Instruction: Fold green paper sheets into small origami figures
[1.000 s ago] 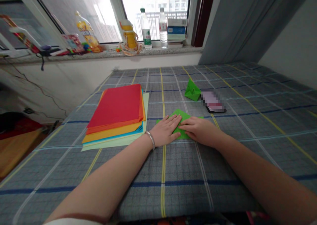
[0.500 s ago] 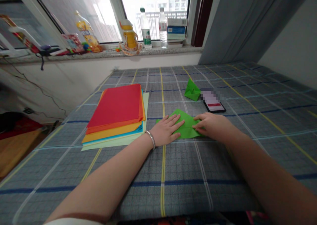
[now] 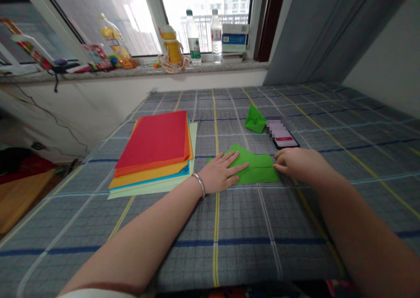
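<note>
The left hand (image 3: pixel 219 172) lies palm down with its fingers spread, pressing on the left part of a folded sheet of green origami paper (image 3: pixel 257 169). A metal bangle (image 3: pixel 198 185) circles the left wrist. The right hand (image 3: pixel 300 166) is curled, its fingertips (image 3: pixel 275 167) bunched at the paper's right end; whether they pinch the edge, I cannot tell. The green paper lies flat on a grey plaid cloth (image 3: pixel 216 241) with yellow and blue stripes, between the hands and just right of a stack of origami paper (image 3: pixel 151 140).

That stack has a red sheet on top, with orange, yellow, blue and pale green sheets showing beneath. Farther away on the right sit a folded green paper boat (image 3: pixel 255 120) and, just beside it, a black smartphone (image 3: pixel 285 136), its screen pixelated apart from a red bar.

Along the far stone windowsill (image 3: pixel 141 70) stand a yellow-capped bottle (image 3: pixel 171 46), a water bottle with a green label (image 3: pixel 193 40), a clear water bottle (image 3: pixel 216 37) and a stack of boxes (image 3: pixel 233 43), one of them blue and white. Left of these is a juice bottle (image 3: pixel 116 40). Their labels are too small to read.
</note>
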